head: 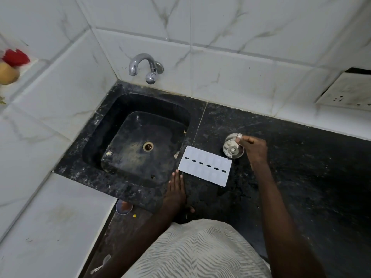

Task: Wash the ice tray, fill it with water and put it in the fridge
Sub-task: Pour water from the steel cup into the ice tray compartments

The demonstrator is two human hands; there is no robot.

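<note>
Currently, the white rectangular plastic ice tray [205, 168] lies upside down on the black granite surface [301, 167] beside the sink [140, 135], unwashed. The left hand [176, 189] rests flat and open, likely bracing; the right hand [254, 147] pinches a small steel container [230, 147].

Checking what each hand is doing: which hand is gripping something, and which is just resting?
The right hand grips the steel container at its rim. The left hand lies flat on the counter by the ice tray, holding nothing.
</note>
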